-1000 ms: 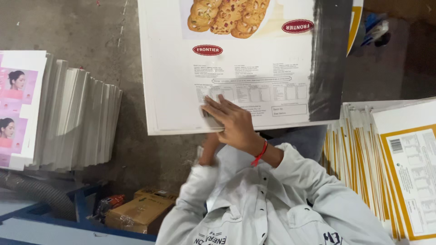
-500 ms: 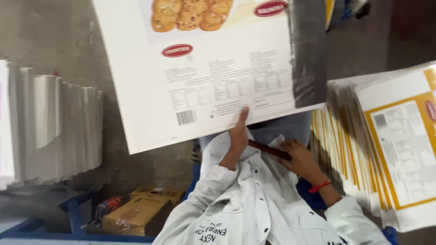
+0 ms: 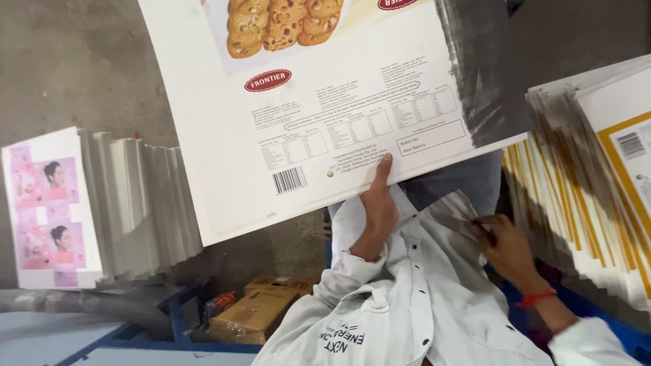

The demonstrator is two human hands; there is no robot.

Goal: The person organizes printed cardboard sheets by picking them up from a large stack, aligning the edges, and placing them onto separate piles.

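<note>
A large white printed cardboard sheet (image 3: 325, 129), with a biscuit picture, text panels and a dark smear at its right side, is held up in front of me. My left hand (image 3: 377, 207) grips its lower edge, thumb on the printed face. My right hand (image 3: 505, 247), with a red wristband, is lower right beside a fanned stack of white and yellow printed sheets (image 3: 597, 176). Its fingers curl at a greyish flap (image 3: 456, 210); whether they grip it is unclear. My white shirt (image 3: 407, 312) fills the bottom of the view.
A fanned stack of sheets with pink portrait prints (image 3: 88, 203) stands at the left. Below it are a grey hose (image 3: 81, 305), a blue frame (image 3: 169, 325) and a brown carton (image 3: 254, 315). The floor (image 3: 74, 61) is grey concrete.
The big sheet has shifted and tilted, now held by my left hand alone. My right hand left the sheet and moved down to the right, towards the yellow-printed stack.
</note>
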